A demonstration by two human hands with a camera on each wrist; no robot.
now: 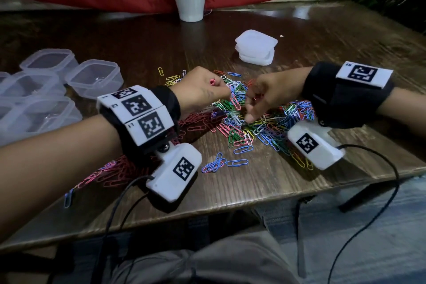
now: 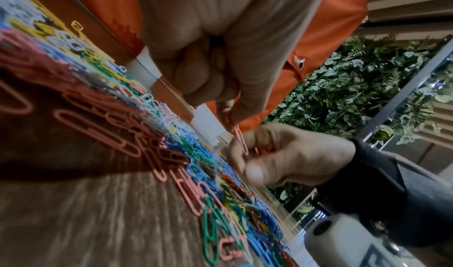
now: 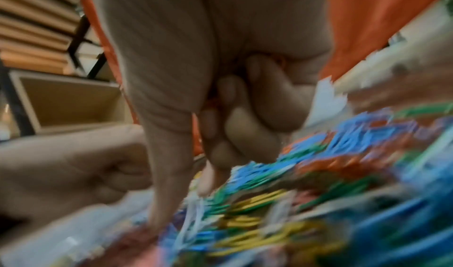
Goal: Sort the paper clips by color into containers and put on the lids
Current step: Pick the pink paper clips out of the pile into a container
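Paper clips (image 1: pixel 244 120) heaped under both hands | left hand (image 1: pixel 202 90) pinching pink clip (image 2: pixel 241 143)

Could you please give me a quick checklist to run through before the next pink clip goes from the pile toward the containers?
1. Left hand pinches a pink clip: ok.
2. Right hand has a clip: cannot tell, view blurred.
3. Containers open, lids off: ok.
4. Lids stacked within sight: ok.
5. Pink group separated from mixed pile: ok.
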